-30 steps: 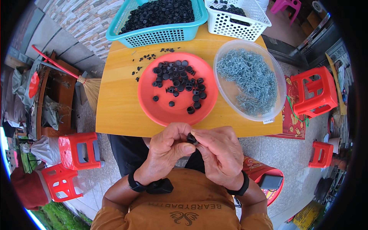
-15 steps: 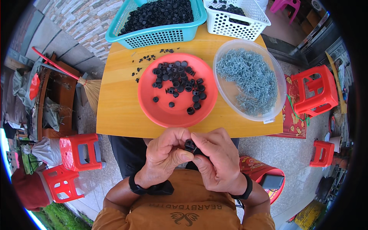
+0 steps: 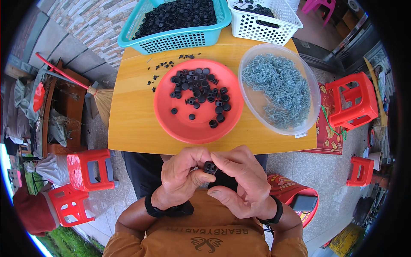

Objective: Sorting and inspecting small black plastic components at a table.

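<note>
My left hand and my right hand meet close to my chest, below the table's near edge. Between their fingertips they pinch one small black plastic part. Whether a screw is in it is hidden by my fingers. On the wooden table in front of me lies a red round plate with several more black parts. To its right stands a clear oval tub full of grey metal screws.
A teal basket heaped with black parts and a white basket stand at the table's far edge. Loose black parts lie near the teal basket. Red stools stand left and right, a broom leans left, and a red bin sits by my right arm.
Both hands stayed together at my chest and shifted slightly; the fingers re-gripped the small black part, which now shows more clearly between the fingertips.
</note>
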The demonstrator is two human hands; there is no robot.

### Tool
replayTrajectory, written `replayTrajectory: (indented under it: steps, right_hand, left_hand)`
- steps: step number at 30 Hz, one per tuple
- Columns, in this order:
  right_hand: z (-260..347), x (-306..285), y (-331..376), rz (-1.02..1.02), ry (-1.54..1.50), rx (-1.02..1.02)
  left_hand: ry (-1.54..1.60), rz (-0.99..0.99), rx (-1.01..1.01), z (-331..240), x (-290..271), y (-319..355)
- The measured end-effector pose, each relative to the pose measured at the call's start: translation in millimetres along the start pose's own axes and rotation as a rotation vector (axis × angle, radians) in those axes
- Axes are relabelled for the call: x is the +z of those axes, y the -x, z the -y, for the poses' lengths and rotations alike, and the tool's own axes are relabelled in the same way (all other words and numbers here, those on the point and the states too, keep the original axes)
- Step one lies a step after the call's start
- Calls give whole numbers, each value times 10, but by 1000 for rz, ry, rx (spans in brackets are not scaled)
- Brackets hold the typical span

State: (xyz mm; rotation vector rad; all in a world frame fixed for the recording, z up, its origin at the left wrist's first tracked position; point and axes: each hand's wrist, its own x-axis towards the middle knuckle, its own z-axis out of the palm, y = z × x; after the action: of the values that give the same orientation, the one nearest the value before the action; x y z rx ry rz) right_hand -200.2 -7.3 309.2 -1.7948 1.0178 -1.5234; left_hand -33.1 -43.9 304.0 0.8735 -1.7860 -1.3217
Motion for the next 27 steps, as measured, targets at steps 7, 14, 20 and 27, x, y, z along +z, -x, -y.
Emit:
replayTrajectory:
  steps: [7, 14, 20, 27]
  right_hand:
    - [-26, 37, 47, -20, 41, -21]
    - [-2, 87, 27, -44, 66, -66]
    - [-48, 82, 34, -40, 107, -69]
    - [-47, -19, -57, 42, 91, 18]
  left_hand:
    - [-156, -30, 119, -37, 23, -2]
    - [-309, -83, 297, 4, 56, -18]
    - [-331, -104, 275, 53, 57, -28]
    - [312, -60, -59, 6, 48, -78]
